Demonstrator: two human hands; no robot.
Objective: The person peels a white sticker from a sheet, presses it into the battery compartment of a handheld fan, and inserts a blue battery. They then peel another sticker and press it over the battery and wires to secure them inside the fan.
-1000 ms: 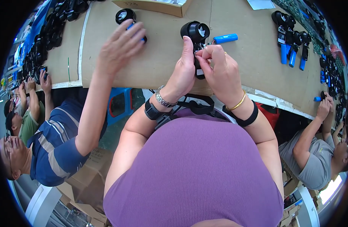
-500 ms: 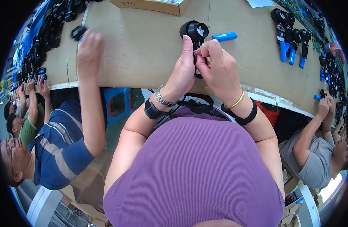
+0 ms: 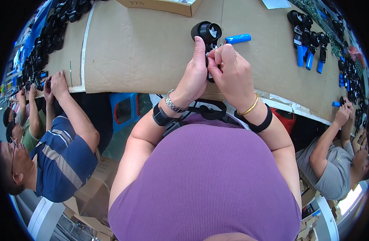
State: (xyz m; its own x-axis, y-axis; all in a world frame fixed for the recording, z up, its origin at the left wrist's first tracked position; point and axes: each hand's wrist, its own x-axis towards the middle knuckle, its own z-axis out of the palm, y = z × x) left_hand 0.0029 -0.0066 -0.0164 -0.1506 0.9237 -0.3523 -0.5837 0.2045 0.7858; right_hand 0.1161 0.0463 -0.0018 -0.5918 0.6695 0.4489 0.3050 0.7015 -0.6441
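Note:
A black handheld fan (image 3: 201,32) with a round head and pale blades inside stands out past my fingertips. My left hand (image 3: 195,74) is closed round its narrow handle from the left, thumb pointing up along it. My right hand (image 3: 231,68) is pinched at the handle's opened middle, thumb against bent index finger; whatever lies between those fingertips is too small and hidden to make out. Just beyond it, a blue cylindrical battery (image 3: 238,38) rests on the cardboard-covered table (image 3: 152,52), its near end close to the fan.
Several partly built fans with blue batteries (image 3: 309,60) lie at the right. Black fan parts (image 3: 40,48) are heaped along the left. An open cardboard box (image 3: 160,5) stands at the far edge. Co-workers sit on both sides; the left one's hands (image 3: 56,86) are at the table edge.
The left co-worker's arm has drawn back from the black part on the table, which is gone from its spot; that hand now meets the other. My own hands have barely moved.

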